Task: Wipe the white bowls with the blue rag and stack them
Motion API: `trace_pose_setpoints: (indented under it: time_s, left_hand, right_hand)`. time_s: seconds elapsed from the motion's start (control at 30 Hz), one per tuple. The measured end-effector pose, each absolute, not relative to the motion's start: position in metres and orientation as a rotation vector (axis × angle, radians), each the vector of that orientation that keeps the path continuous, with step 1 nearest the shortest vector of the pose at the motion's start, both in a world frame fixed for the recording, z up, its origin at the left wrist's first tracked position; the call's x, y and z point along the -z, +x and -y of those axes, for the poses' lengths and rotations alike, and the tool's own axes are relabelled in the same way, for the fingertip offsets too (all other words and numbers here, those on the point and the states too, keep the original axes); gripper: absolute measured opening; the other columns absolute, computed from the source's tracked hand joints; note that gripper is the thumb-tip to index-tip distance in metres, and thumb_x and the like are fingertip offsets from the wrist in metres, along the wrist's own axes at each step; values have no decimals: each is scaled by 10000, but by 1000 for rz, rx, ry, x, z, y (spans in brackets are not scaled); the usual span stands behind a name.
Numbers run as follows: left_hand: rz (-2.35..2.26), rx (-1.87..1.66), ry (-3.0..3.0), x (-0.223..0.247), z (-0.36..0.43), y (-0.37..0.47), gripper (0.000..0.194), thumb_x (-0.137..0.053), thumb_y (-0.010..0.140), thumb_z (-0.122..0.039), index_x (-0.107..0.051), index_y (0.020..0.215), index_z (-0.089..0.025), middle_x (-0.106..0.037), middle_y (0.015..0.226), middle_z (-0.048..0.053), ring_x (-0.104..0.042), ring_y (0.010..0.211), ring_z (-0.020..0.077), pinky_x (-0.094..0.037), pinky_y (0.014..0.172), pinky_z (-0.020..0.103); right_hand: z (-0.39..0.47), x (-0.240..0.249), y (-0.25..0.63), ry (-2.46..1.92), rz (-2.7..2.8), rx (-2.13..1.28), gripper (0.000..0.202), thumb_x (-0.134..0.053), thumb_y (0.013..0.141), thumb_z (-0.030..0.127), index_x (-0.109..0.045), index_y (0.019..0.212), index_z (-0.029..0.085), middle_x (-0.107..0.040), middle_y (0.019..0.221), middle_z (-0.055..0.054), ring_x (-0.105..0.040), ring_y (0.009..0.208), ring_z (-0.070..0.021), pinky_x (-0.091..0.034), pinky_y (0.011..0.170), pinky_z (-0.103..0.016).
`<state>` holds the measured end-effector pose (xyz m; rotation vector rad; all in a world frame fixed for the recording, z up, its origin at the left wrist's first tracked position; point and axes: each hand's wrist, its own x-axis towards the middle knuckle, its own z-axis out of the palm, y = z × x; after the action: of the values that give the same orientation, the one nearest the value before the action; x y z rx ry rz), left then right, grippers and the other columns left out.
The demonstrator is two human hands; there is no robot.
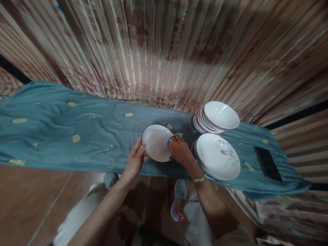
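A white plate with a dark rim (156, 142) is tilted above the teal cloth, near the middle of the table. My left hand (136, 156) grips its left edge, thumb on the upper face and fingers underneath. At the plate's right edge, my right hand (179, 148) is closed on a blue cloth (176, 136) that touches the plate's surface. Just right of that hand stands a stack of plates, its top one white with a flower print (217, 156). Behind it is a stack of white bowls (220, 115).
A teal tablecloth (56, 126) with yellow pineapple prints covers the long, narrow table. A black phone (268, 163) lies toward its right end. Pleated curtains (153, 51) hang behind, and dark bars show at both sides.
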<state>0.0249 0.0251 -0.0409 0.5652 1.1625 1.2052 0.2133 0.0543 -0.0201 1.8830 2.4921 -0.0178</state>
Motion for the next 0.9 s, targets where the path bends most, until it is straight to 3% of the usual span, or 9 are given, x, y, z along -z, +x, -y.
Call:
trace_pose_setpoints:
  time_s: [0.17,0.33,0.47,0.77,0.9]
  left_hand:
    - [-1157,-1238,528,39,-27,24,939,-807,626,-429,-428,1456,-207,-718,857,11,-639,650,107,-511,579,204]
    - [-1142,-1257,520,39,-27,23,906,-815,615,-412,-465,1430,-228,-717,844,-7,-633,634,93,-488,542,179]
    - [-1120,-1269,509,42,-26,23,883,-816,627,-401,-474,1424,-234,-726,890,5,-638,658,99,-502,566,189]
    - [-1084,-1247,520,42,-24,24,896,-790,680,-406,-410,1471,-224,-740,939,44,-651,685,134,-516,604,228]
    - [-1043,-1260,567,44,-24,24,830,-739,725,-487,-445,1451,-211,-740,994,77,-653,710,152,-499,573,225]
  right_hand:
    - [-47,19,218,1897,-2532,164,240,-434,954,199,-646,987,90,-649,1064,-175,-587,1016,-254,-481,906,-369]
    - [-44,22,229,1641,-2701,666,219,-507,939,217,-636,1082,115,-660,1140,-130,-596,1086,-218,-438,973,-341]
    - [-44,21,231,1461,-2755,965,261,-576,889,194,-638,1135,136,-671,1148,-96,-621,1053,-204,-448,922,-308]
    - [-37,13,203,1401,-2865,1175,235,-634,849,172,-643,1081,137,-681,1057,-73,-628,977,-191,-444,869,-284]
    - [-39,9,190,1419,-2925,1172,180,-629,862,183,-630,1040,155,-673,1008,-46,-610,935,-169,-432,839,-263]
